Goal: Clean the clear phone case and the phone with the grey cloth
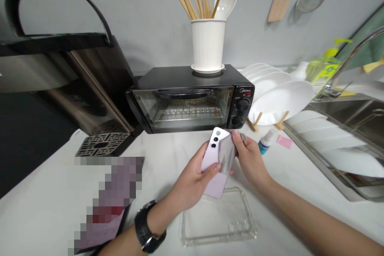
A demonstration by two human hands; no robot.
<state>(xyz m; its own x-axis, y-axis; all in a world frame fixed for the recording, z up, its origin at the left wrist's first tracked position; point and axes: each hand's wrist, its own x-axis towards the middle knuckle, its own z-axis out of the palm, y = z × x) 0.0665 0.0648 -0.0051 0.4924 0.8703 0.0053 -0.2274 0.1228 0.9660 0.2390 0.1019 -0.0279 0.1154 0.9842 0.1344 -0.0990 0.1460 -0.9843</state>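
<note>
A lilac smartphone (215,186) is held tilted above the counter, its back with the camera lenses facing me. My left hand (195,178) is closed around its left side, thumb pressed on the back. Fingers pinched, my right hand (247,154) grips a thin grey cloth (227,154) that lies over the phone's right edge and part of its back. Below the phone, a clear phone case (217,224) lies on the counter. Right of my right hand stands a small spray bottle (266,142) with a blue label.
A black toaster oven (192,108) stands behind my hands, carrying a white cup (208,44) of chopsticks. At left are a coffee-machine-like appliance (99,88) and a pixelated flat object (114,204). Plates (282,100) in a rack and a sink (330,176) are at right.
</note>
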